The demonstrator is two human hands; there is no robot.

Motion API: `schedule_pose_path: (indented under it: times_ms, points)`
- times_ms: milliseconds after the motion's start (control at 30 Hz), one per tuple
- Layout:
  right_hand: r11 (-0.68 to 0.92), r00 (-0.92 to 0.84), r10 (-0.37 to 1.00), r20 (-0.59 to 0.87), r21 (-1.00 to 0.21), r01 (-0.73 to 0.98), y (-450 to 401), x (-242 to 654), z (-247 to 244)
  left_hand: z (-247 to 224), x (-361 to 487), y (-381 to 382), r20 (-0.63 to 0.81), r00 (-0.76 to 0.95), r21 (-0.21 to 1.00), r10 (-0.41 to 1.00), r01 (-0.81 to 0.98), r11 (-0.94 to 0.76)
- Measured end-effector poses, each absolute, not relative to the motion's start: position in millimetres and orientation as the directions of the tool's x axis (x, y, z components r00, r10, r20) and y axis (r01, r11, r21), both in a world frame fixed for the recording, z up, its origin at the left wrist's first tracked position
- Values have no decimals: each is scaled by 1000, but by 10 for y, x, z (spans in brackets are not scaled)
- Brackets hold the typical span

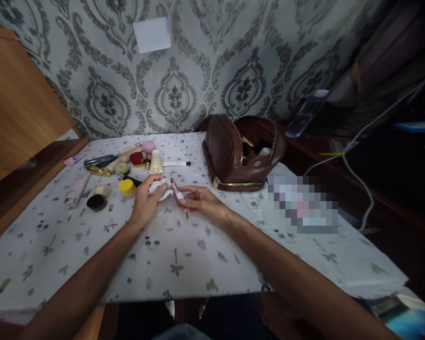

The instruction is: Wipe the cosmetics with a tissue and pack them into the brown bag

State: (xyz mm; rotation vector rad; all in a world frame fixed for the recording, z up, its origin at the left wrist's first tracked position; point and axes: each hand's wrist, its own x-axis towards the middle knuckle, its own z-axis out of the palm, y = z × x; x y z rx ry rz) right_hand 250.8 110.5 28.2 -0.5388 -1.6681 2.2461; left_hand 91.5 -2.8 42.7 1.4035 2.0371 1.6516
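Note:
My right hand (200, 203) grips a small pink lip gloss tube (176, 189) by its lower end, tilted with its far end toward my left hand. In my left hand (147, 198) is a crumpled white wipe (159, 185), pinched between thumb and fingers; part of it hangs below the thumb. The tube's far end is beside the wipe; whether they touch I cannot tell. Close to my left hand stand a yellow-lidded jar (127, 187) and a cream squeeze tube (156, 163). A white pen-like tube (177, 164) with a black tip lies just beyond.
A brown cosmetic bag (226, 151) stands unzipped at the back right, items inside. More cosmetics lie left: a red jar (137, 158), a dark green bottle (99, 161), a black-lidded jar (96, 202), a pale pink tube (76, 191). A wooden panel (24, 94) borders the left; a cable (357, 189) hangs right.

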Motion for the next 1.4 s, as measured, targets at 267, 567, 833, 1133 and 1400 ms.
schedule_pose_path:
  times_ms: [267,567,833,1133,1400]
  points:
    - [-302,-915,399,-64,-951,-66,1079,2514,234,440,988,-47,606,-319,620,729,763,-182]
    - [-408,-864,499,-65,-897,-168,1098,2493,232,428,1079,-79,640,-79,474,764,824,-312]
    - [-406,-820,569,-60,-888,-217,1102,2487,286,425,1123,-102,642,96,396,761,807,-437]
    - [-398,-905,413,-104,-914,-76,1075,2540,375,526,1083,-119,630,-227,564,743,791,-237]
    - [-408,-920,376,-107,-911,-61,1062,2528,363,529,1030,-116,614,-246,590,750,775,-229]
